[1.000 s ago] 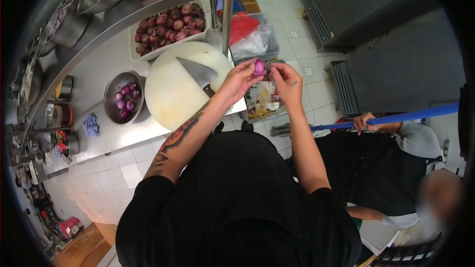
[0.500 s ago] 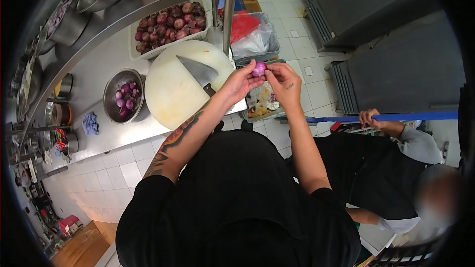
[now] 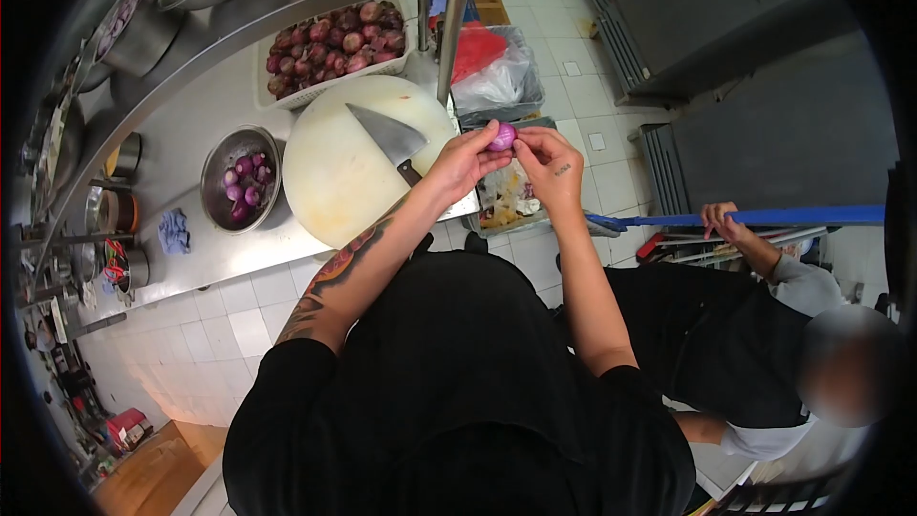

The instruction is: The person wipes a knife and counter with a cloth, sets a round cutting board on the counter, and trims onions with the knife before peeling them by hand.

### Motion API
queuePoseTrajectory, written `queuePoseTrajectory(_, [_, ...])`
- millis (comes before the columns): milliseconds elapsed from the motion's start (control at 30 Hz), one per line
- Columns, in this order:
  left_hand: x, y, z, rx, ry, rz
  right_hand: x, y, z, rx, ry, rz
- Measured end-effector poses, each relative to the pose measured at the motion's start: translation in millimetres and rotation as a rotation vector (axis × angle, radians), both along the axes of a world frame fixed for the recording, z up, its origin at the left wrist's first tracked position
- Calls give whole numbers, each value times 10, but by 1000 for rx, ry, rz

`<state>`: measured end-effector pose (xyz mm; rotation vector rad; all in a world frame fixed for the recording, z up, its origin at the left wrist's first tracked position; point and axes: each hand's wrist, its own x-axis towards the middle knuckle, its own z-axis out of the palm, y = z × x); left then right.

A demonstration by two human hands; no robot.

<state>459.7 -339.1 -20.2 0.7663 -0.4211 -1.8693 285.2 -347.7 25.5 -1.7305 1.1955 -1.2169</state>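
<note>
A peeled-looking red onion [image 3: 502, 137] is pinched between both hands, above the bin at the table's corner. My left hand [image 3: 465, 164] has its fingers closed around the onion's left side. From the other side, my right hand [image 3: 548, 161] presses its thumb and fingertips against the onion. Beside my left wrist, a broad kitchen knife [image 3: 390, 137] lies on the round white cutting board [image 3: 325, 186]. To the left, a metal bowl [image 3: 212, 196] holds several shiny purple onions [image 3: 252, 196].
Behind the board stands a white basket [image 3: 315, 93] of unpeeled red onions [image 3: 339, 43]. Under my hands is a waste bin [image 3: 506, 201] with scraps. A blue cloth [image 3: 174, 231] lies left of the bowl. At right, a co-worker [image 3: 707, 325] holds a blue pole [image 3: 802, 216].
Both hands still hold the onion in nearly the same place. My view has shifted slightly. The co-worker's blue pole has tilted and moved a little.
</note>
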Motion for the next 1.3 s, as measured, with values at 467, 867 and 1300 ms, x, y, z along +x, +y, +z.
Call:
queuePoseTrajectory(467, [-22,95,-46,-41,14,73,68,49,-141,19,-62,-6])
queuePoseTrajectory(867, [-65,139,0,-51,-28,122,132,71,-70,-89,51,-35])
queuePoseTrajectory(1300, [-62,129,55,-104,33,109,133,72,38,-182,134,-2])
